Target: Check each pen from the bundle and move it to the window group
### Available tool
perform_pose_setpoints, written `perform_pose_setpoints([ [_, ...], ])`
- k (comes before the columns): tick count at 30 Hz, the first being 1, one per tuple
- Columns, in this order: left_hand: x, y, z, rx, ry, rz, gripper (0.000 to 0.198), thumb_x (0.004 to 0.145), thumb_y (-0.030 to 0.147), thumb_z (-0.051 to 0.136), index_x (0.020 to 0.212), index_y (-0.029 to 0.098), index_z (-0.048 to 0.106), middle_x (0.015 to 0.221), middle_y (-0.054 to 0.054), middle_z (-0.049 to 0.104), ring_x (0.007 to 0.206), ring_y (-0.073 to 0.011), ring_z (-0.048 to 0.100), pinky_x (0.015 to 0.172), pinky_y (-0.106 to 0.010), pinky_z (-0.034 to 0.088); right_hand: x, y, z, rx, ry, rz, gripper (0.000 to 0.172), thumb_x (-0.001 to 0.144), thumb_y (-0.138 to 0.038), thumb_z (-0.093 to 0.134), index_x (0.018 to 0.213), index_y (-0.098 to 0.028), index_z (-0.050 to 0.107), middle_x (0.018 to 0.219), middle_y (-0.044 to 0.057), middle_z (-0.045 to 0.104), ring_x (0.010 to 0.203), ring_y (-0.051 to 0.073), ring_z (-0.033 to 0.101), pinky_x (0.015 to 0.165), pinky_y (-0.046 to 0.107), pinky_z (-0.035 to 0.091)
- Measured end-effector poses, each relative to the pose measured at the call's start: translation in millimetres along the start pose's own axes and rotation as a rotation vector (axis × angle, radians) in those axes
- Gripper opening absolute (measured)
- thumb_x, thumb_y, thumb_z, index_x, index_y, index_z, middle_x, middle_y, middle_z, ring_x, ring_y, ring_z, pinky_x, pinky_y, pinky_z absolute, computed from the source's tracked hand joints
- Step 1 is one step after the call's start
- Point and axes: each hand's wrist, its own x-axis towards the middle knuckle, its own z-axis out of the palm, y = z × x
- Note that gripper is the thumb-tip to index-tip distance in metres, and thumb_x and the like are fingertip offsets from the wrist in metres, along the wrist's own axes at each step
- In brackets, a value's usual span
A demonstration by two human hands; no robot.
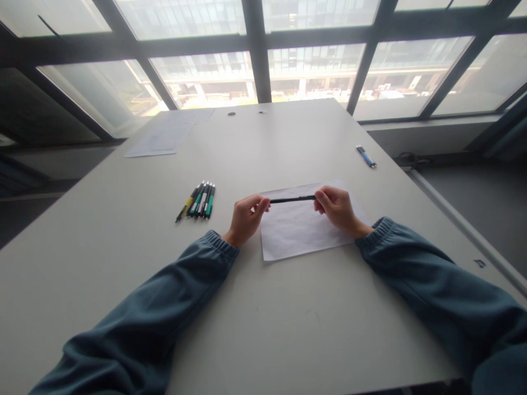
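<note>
A slim black pen (292, 199) is stretched level between my two hands, above a sheet of white paper (302, 233). My left hand (248, 216) pinches one end of it between thumb and fingers. At the opposite end, my right hand (335, 207) is closed the same way, its fingers covering the tip. Left of my left hand lies a row of several pens (200, 202), side by side, with green, white and yellow on their black barrels.
Far right on the white table (263, 329) lies a pair of pens (366, 157) with a blue one showing. Paper sheets (160, 137) rest at the far left. Two small round items sit near the back edge. Windows stand behind the table.
</note>
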Motion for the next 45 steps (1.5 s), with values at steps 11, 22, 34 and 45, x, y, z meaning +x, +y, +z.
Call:
perform_pose_setpoints([
  [11,0,-1,0.8,-0.013,-0.004,-0.006,0.048,0.1,0.05,0.055,0.065,0.018,0.067,0.063,-0.003,0.069,0.059,-0.0144,0.064,0.056,-0.026,0.046,3,3,4,0.209,0.001,0.042,0.033,0.086,-0.05,0.076,0.096,-0.018,0.07,0.071,0.003,0.071,0.058,0.013,0.062,0.054,0.028,0.05],
  [22,0,-10,2.4,-0.019,-0.011,0.002,0.036,0.1,0.049,0.056,0.094,0.02,0.076,0.09,-0.006,0.077,0.083,-0.0174,0.071,0.071,-0.028,0.052,6,0,6,0.232,0.082,0.071,0.033,0.08,-0.047,0.081,0.087,-0.016,0.073,0.066,0.003,0.071,0.054,0.012,0.06,0.05,0.027,0.049],
  [34,2,-4,2.6,0.097,0.102,0.194,0.011,0.091,0.03,0.074,0.097,0.021,0.072,0.087,-0.003,0.073,0.081,-0.0157,0.064,0.07,-0.028,0.052,5,5,2,0.231,0.102,0.095,0.03,0.082,-0.045,0.08,0.086,-0.016,0.074,0.065,0.002,0.07,0.052,0.011,0.058,0.048,0.026,0.046],
  [45,2,-5,3.8,0.066,0.077,0.17,0.012,0.094,0.031,0.07,0.092,0.019,0.071,0.084,-0.003,0.071,0.078,-0.0149,0.063,0.068,-0.028,0.051,5,3,3,0.249,0.099,0.085,0.028,0.081,-0.043,0.081,0.087,-0.016,0.074,0.065,0.002,0.069,0.052,0.011,0.058,0.048,0.026,0.045],
])
